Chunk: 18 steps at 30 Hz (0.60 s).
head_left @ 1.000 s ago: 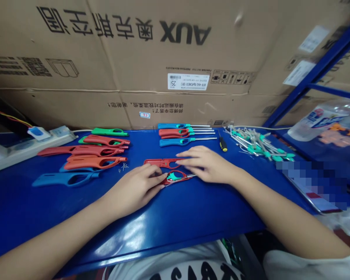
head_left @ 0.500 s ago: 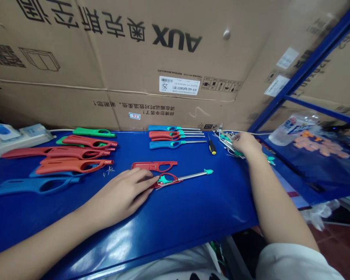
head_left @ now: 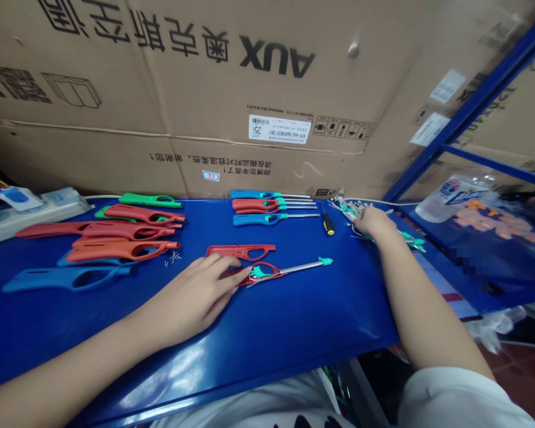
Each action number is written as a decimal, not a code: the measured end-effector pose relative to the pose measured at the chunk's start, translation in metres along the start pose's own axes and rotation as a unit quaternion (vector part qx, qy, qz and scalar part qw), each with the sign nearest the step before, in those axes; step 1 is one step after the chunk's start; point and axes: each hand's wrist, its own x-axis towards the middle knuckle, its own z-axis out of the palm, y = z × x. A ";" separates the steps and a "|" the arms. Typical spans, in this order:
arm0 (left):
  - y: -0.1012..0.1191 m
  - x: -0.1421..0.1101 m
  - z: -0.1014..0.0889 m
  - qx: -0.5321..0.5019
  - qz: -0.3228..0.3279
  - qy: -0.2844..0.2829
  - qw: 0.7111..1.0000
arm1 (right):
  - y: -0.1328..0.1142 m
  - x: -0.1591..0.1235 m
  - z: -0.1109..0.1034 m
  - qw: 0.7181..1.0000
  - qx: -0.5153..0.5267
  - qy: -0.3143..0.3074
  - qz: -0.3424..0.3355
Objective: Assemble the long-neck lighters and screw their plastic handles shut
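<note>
While left hand point(head_left: 198, 291), fingers narrow, holds red lighter shell point(head_left: 280, 274), right hand point(head_left: 377, 224) touches green-tipped metal tubes point(head_left: 350, 209); its closure cannot be told.

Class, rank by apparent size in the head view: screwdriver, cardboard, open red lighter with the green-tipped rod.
1. Cardboard
2. Open red lighter, partly hidden by the left hand
3. Screwdriver

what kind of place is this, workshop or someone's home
Probably a small workshop or packing corner: lighter casings lie grouped on a blue work surface, beside a screwdriver and a pile of metal-and-green parts, with a large carton standing behind.
</note>
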 end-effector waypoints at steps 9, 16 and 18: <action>0.017 0.004 0.002 -0.130 -0.064 0.105 0.984 | -0.083 -0.076 -0.018 0.906 0.380 -0.047 -0.182; 0.027 0.009 0.004 -0.347 -0.125 0.173 0.913 | -0.144 -0.178 0.008 0.716 0.536 -0.360 -0.265; 0.026 0.010 0.004 -0.370 -0.135 0.166 0.904 | -0.146 -0.187 0.017 0.728 0.509 -0.361 -0.282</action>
